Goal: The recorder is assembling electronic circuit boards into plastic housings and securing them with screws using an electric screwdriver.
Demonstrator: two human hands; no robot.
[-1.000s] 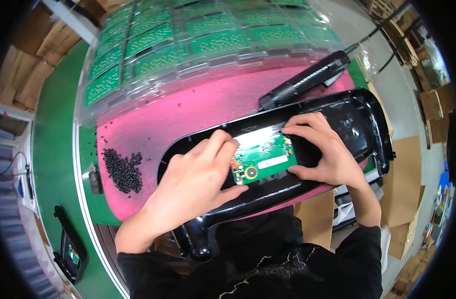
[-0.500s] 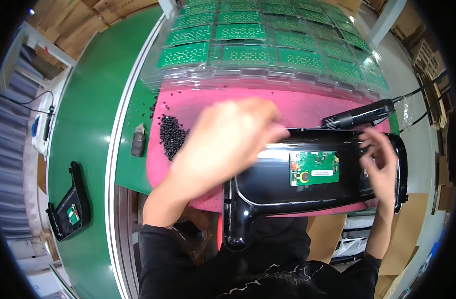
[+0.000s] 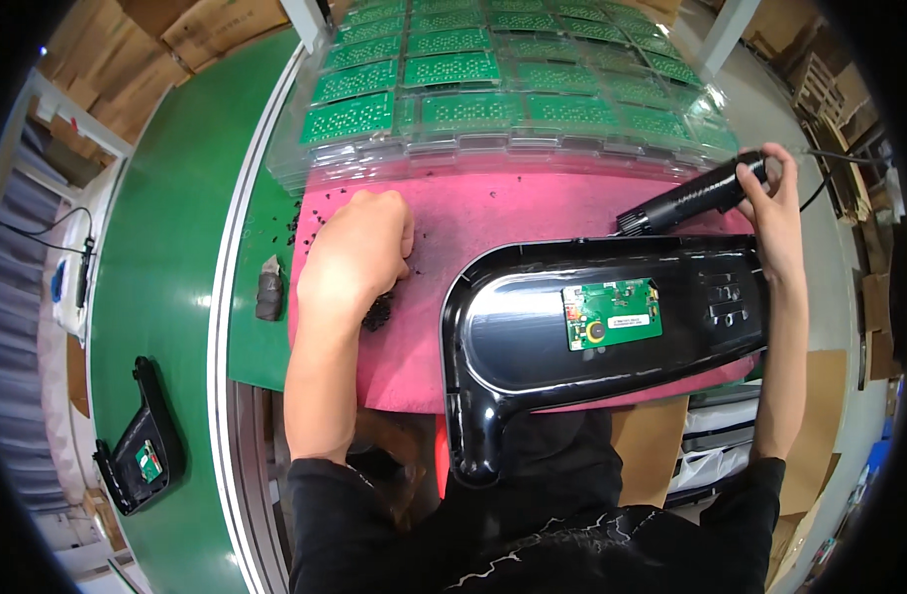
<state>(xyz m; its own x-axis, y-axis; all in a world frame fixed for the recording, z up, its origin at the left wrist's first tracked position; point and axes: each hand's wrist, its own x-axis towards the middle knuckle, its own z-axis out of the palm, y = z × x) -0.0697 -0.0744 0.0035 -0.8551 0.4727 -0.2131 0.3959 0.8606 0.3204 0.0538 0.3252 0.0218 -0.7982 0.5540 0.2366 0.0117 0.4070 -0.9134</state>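
Observation:
My left hand [image 3: 359,247] is over the pile of small black screws [image 3: 378,315] on the pink mat. Its fingers are curled down and pressed together, and their tips are hidden behind the hand. At the upper right, my right hand [image 3: 773,203] grips the back end of a black electric screwdriver [image 3: 696,196], which lies tilted with its front end toward the left. Below it rests a glossy black plastic housing [image 3: 513,366], its stubby leg pointing toward me. A green circuit board [image 3: 615,315] with a white label sits in the housing.
Clear plastic trays of green circuit boards [image 3: 453,69] are stacked behind the pink mat [image 3: 429,366]. A dark wrapped lump [image 3: 269,289] lies left of the mat. On the green surface further left rests another black housing [image 3: 142,445]. The screwdriver's cord [image 3: 840,156] runs off right.
My left hand has moved left from the housing's far edge to the screws. My right hand has left the housing's right end and taken hold of the electric screwdriver.

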